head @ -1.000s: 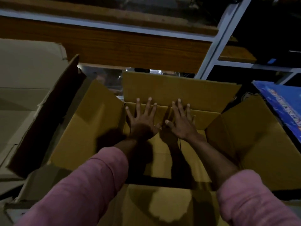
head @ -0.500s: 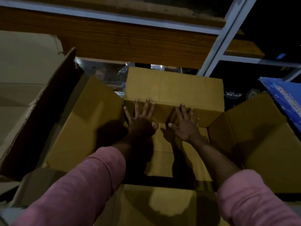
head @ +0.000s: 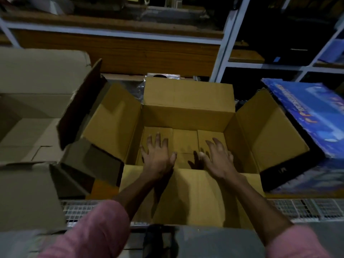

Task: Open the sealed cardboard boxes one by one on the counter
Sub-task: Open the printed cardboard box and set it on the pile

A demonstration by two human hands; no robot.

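A yellow-brown cardboard box stands open in front of me, with all of its top flaps folded outward. Its inside looks empty down to the bottom flaps. My left hand and my right hand hover side by side over the near edge of the opening. Their fingers are spread and slightly bent, and neither hand holds anything. Both forearms cross the near flap, with pink sleeves pushed up.
A larger open grey-brown box stands at the left, its flap leaning toward the middle box. A blue printed box lies at the right, against the right flap. Metal-framed shelving runs behind. A wire grid lines the counter's front edge.
Both hands have drawn back from the far inner wall toward the near edge of the box. The far flap now lies folded back, and the view has pulled away from the box.
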